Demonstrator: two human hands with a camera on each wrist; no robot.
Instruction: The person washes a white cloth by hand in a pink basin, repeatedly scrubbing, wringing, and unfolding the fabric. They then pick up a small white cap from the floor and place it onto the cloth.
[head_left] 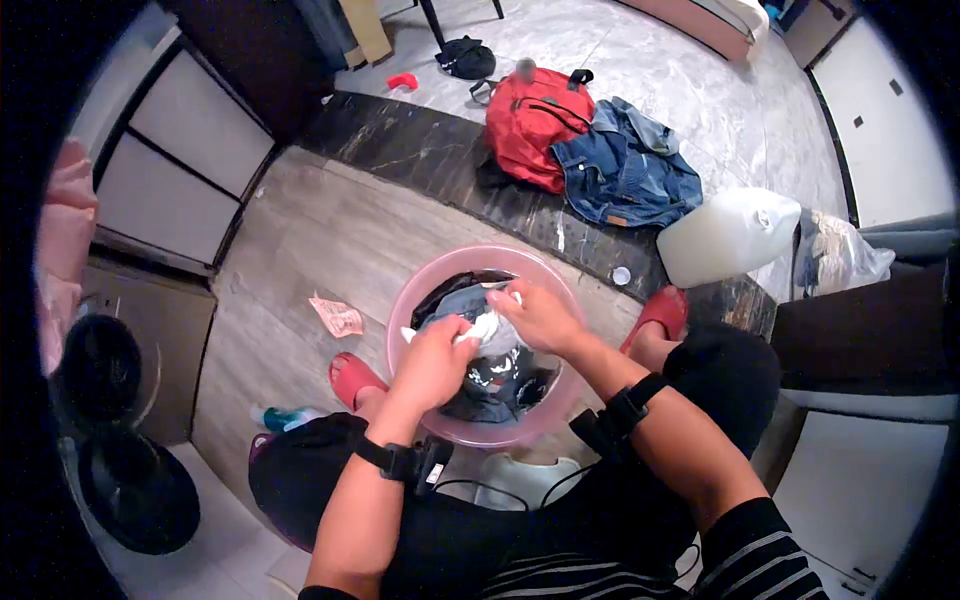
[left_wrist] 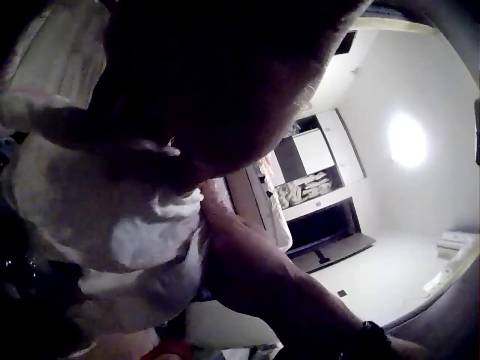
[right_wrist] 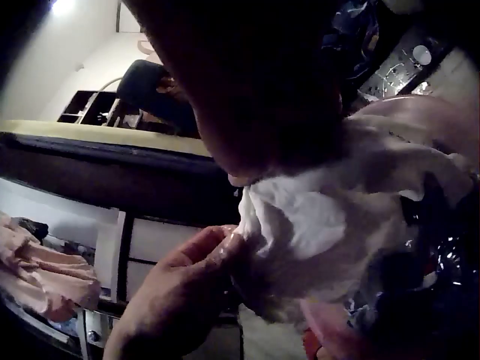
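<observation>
A pink basin (head_left: 552, 277) stands on the floor between the person's feet, with wet dark and blue-grey clothes (head_left: 480, 402) in it. Over it both hands hold a white cloth (head_left: 487, 328). The left hand (head_left: 437, 362) pinches one part between thumb and fingers. At the far right of the same cloth, the right hand (head_left: 540, 318) grips it with curled fingers. Bunched folds of the white cloth (right_wrist: 307, 217) hang from the hands in the right wrist view. In the left wrist view the near hand is dark and hides part of the cloth (left_wrist: 142, 240).
Beyond a dark stone sill lie a red backpack (head_left: 540, 130) and a denim jacket (head_left: 630, 170). A white plastic jug (head_left: 725, 237) stands at the right. A pink packet (head_left: 337, 316) lies left of the basin. Red slippers (head_left: 357, 380) flank it. Cabinets (head_left: 200, 110) stand at the left.
</observation>
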